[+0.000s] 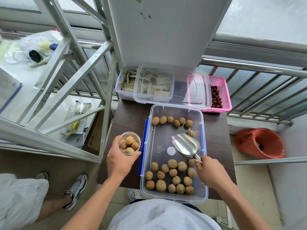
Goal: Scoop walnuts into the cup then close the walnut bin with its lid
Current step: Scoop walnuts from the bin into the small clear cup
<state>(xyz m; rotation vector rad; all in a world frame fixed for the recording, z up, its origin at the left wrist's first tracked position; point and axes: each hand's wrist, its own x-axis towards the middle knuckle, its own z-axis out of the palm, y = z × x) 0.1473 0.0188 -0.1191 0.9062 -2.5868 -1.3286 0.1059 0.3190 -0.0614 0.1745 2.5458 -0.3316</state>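
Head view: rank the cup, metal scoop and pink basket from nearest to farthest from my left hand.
1. The cup, held in the left hand.
2. The metal scoop, rightward in the walnut bin.
3. The pink basket, back right.

A dark wooden table (129,117) stands against metal railings (249,65), beside a steel frame (108,97), on seemingly tiled floor (119,195).

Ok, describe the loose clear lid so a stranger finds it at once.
Start at the dark table; at its far edge, behind the open walnut bin, stand a packet bin and a pink basket. The lid lies flat across both. Unlike its neighbours, it is a shallow clear sheet holding nothing.
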